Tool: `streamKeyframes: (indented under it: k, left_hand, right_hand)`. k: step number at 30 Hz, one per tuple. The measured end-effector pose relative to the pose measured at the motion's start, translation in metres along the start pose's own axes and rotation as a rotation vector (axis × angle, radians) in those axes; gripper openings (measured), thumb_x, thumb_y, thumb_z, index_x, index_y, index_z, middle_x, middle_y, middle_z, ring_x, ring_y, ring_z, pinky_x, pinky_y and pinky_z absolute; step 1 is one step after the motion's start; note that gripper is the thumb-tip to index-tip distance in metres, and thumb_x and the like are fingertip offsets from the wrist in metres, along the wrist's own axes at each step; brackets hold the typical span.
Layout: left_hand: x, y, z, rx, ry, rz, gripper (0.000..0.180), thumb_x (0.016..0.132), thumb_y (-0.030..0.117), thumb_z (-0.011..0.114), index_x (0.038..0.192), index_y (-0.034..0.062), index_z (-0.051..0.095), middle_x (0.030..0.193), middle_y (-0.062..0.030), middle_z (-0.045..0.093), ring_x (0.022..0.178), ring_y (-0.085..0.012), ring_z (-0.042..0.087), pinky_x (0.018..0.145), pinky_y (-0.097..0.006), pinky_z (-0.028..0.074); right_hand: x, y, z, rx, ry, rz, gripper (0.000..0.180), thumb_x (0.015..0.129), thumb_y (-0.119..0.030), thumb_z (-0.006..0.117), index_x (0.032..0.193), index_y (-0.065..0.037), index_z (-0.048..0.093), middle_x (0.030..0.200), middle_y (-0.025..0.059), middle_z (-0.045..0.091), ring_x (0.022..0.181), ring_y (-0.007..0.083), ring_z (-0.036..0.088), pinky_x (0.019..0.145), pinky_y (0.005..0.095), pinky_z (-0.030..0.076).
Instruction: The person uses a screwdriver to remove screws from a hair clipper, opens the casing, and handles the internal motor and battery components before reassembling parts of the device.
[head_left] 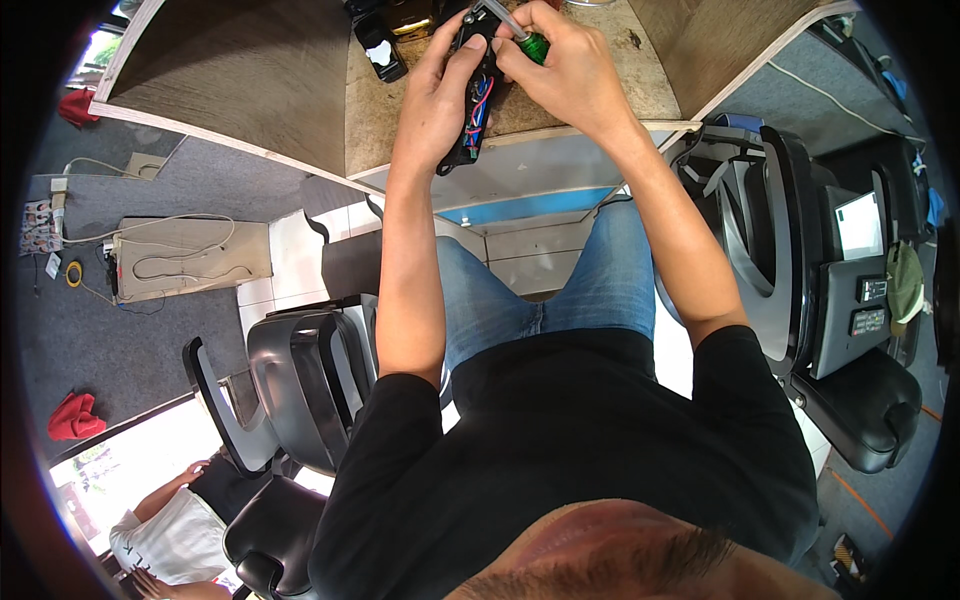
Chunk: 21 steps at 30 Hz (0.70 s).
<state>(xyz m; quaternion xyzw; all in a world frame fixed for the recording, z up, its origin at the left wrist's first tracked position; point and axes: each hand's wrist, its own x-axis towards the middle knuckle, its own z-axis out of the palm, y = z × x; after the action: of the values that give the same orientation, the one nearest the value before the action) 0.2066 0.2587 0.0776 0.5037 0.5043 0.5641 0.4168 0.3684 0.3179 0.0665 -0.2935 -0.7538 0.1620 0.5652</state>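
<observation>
A risk of slippage is noted: the screwdriver [520,32], with its green handle and metal shaft, is held at a slant in the right hand [565,65], and should the tip ride out of its seat it could be driven into the exposed red and blue wires [479,105] or into the left hand [440,90] just beside it. A second risk is judged from the position of the black device [470,95]: it is held up over the front edge of the wooden table [400,100] rather than laid flat, so a loosened grip could let it drop toward the lap and floor, and any small freed part would be lost there. The left fingers are closed around the device's side; the right fingers are wrapped on the screwdriver handle. The device is seen as a long, narrow black casing, opened, with 2 colours of wiring showing inside; finer detail cannot be made out. A smaller black object [380,48] lies on the table to its left.
</observation>
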Motion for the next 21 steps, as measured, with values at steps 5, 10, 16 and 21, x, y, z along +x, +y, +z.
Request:
streamKeyframes:
  k: [5, 10, 16, 21]
  left_hand:
    - [0.002, -0.002, -0.003, -0.002, -0.006, -0.001, 0.046, 0.111, 0.031, 0.06, 0.154, 0.0136, 0.062, 0.1, -0.005, 0.074, 0.066, -0.0084, 0.068, 0.051, -0.026, 0.056]
    - [-0.001, 0.006, 0.0, -0.002, -0.007, -0.023, 0.041, 0.113, 0.032, 0.054, 0.147, 0.0106, 0.063, 0.093, -0.0076, 0.075, 0.06, -0.0113, 0.066, 0.05, -0.027, 0.054]
    - [0.011, -0.002, -0.012, -0.156, -0.032, -0.031, 0.045, 0.116, 0.042, 0.04, 0.127, 0.0044, 0.062, 0.091, -0.0128, 0.077, 0.056, -0.017, 0.065, 0.052, -0.031, 0.054]
    - [0.015, -0.009, -0.02, -0.263, -0.023, -0.101, 0.047, 0.116, 0.042, 0.037, 0.12, 0.004, 0.063, 0.089, -0.0121, 0.076, 0.058, -0.0158, 0.065, 0.055, -0.03, 0.054]
  right_hand:
    - [-0.001, -0.003, -0.003, -0.024, -0.048, 0.082, 0.022, 0.094, -0.02, 0.079, 0.099, -0.001, 0.07, 0.072, 0.0164, 0.073, 0.066, 0.0317, 0.075, 0.061, 0.0406, 0.057]
    - [0.0, -0.01, -0.006, 0.149, -0.023, 0.237, 0.024, 0.094, -0.024, 0.077, 0.1, 0.0, 0.071, 0.076, 0.0201, 0.075, 0.072, 0.0374, 0.078, 0.066, 0.0425, 0.061]
    - [0.009, -0.003, -0.02, -0.277, -0.038, 0.353, 0.017, 0.096, -0.015, 0.075, 0.102, -0.002, 0.066, 0.081, 0.0172, 0.07, 0.075, 0.0353, 0.07, 0.072, 0.0463, 0.056]
    - [0.008, 0.002, -0.031, -0.651, -0.276, 0.235, 0.034, 0.095, -0.033, 0.072, 0.102, 0.0, 0.074, 0.084, 0.0244, 0.078, 0.082, 0.0425, 0.078, 0.076, 0.0511, 0.063]
